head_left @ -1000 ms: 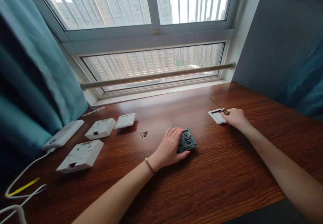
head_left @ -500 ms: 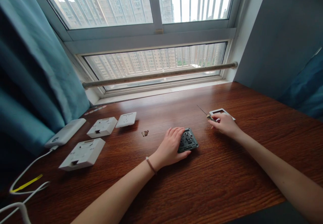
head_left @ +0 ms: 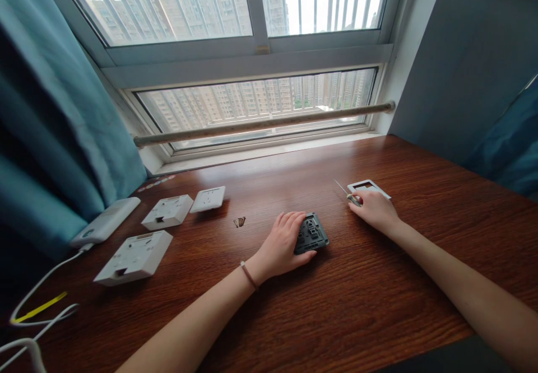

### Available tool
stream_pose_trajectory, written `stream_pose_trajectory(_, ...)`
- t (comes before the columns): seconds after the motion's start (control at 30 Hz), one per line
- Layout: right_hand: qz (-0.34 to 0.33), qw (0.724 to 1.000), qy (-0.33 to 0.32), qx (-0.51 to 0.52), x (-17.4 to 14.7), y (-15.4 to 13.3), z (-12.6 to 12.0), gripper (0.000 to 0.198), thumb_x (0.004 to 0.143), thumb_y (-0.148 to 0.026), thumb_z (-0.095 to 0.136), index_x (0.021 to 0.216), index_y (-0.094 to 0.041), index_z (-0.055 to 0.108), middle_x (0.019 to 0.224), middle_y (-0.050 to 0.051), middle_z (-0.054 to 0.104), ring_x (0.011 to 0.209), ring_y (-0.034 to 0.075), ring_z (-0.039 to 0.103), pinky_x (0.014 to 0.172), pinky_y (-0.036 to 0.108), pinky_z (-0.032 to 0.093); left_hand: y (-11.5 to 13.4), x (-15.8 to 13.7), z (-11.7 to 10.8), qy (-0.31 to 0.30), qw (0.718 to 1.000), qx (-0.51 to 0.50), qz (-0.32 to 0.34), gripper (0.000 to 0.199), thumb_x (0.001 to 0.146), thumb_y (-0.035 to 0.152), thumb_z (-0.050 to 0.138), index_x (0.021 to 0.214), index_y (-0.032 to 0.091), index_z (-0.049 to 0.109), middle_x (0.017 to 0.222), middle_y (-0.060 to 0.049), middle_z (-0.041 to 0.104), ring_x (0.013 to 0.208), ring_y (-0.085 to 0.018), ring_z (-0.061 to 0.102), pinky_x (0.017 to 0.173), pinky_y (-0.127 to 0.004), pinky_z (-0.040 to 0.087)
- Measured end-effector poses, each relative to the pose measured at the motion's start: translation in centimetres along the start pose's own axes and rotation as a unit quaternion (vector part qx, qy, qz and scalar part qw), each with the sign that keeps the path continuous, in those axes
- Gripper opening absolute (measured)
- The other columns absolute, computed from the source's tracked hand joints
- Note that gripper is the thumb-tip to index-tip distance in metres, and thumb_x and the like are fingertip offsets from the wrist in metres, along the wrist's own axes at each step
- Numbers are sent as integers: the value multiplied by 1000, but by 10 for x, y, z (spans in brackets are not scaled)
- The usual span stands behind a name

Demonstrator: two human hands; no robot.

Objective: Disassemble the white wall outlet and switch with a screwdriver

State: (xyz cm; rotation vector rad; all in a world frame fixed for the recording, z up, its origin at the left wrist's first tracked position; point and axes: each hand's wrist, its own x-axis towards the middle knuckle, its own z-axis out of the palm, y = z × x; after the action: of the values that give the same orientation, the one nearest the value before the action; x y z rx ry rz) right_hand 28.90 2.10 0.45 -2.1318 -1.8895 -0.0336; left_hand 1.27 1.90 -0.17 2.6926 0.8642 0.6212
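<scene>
My left hand grips the left side of a dark grey switch plate lying on the wooden table, its fingers over the far edge and thumb at the near edge. Part of the plate is hidden under the palm. To the right, my right hand is closed around a screwdriver, whose thin shaft points up and to the left. Just beyond that hand lies a white square frame, partly covered by it. Several brown screws rest left of my left hand.
At the left are two white mounting boxes, a white socket panel and a white power bank with a white cable. A yellow tie is on the cable. Behind the table are a window and a metal rail.
The screwdriver has turned slightly in my right hand, its tip now a little lower and further right. My left hand still holds the switch plate. The view has shifted slightly.
</scene>
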Motion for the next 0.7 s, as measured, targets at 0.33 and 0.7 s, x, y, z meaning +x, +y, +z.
stream_pose_trajectory(0.33, 2, 998, -4, -59, 0, 0, 5, 26, 81, -38, 49, 89, -21, 67, 90, 8, 64, 78, 22, 61, 58, 27, 36, 0, -1, 0, 10, 1000, -5, 2, 74, 71, 42, 64, 132, 18, 30, 130, -14, 45, 121, -30, 41, 105, -49, 30)
stream_pose_trajectory(0.7, 0, 995, 3, -102, 0, -1, 6, 26, 84, -37, 47, 94, -20, 65, 93, 9, 63, 81, 23, 60, 58, 28, 37, 1, -2, 1, 19, 999, 34, -35, 78, 64, 44, 67, 129, 16, 33, 123, -13, 50, 110, -32, 45, 96, -48, 37)
